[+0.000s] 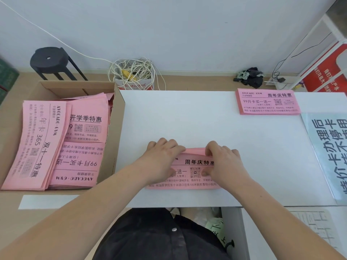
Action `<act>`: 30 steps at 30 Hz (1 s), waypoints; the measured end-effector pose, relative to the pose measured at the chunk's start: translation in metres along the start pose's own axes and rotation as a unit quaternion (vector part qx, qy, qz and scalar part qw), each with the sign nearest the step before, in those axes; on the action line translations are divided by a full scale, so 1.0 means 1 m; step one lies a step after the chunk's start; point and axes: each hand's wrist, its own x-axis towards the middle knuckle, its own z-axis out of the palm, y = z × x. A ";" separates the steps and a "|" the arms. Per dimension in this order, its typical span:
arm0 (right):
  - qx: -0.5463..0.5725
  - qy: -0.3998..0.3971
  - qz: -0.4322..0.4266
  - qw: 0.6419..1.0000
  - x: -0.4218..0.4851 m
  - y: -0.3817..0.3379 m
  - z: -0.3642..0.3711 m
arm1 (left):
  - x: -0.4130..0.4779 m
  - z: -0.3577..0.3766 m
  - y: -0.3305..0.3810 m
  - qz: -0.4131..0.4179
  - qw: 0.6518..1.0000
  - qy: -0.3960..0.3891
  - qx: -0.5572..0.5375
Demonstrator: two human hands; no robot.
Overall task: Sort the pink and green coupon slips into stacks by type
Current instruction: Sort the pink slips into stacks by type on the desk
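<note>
Both hands are clamped on one bundle of pink slips (189, 174) that lies flat on the white counter (187, 119), close to its near edge. The left hand (163, 156) curls its fingers over the bundle's far left corner. The right hand (223, 162) hooks its fingers over the far edge and presses its thumb on the top slip beside the printed code. The far edge looks slightly lifted and fanned between them, so I judge the bundle is being squared up or thumbed through.

A neat stack (267, 102) with the same heading sits well apart at the far right of the counter. The box (117, 117) just left of the counter holds more mixed pink slips (82, 162), lying at different angles. A pale green paper (214, 227) shows below the counter's near edge; whether it is a coupon I cannot tell.

These slips should be thin, light and limp. A single one would bend and slide off its neighbour, and the bundle would splay if held by one corner. The bundle is best taken by its two short ends or along a long edge, thumb on top and fingers beneath, and kept pressed flat. Tapping the edges on the counter should even them up before it joins the matching stack.
</note>
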 end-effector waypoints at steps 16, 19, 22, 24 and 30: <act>0.102 -0.021 0.030 0.994 0.013 0.013 -0.002 | 0.015 -0.004 0.011 -0.069 0.997 0.003 -0.046; 0.103 0.015 0.037 0.994 0.011 0.009 0.001 | 0.013 -0.002 0.012 -0.078 0.995 0.027 -0.055; 0.111 0.043 0.032 0.992 0.008 0.009 0.003 | 0.013 -0.001 0.014 -0.092 0.994 0.021 -0.051; 0.096 0.042 0.023 0.994 0.009 0.010 0.004 | 0.018 -0.003 0.017 -0.101 0.994 0.001 -0.042; 0.091 0.002 0.033 0.995 0.022 0.010 -0.009 | 0.029 -0.012 0.012 -0.112 0.992 -0.020 -0.057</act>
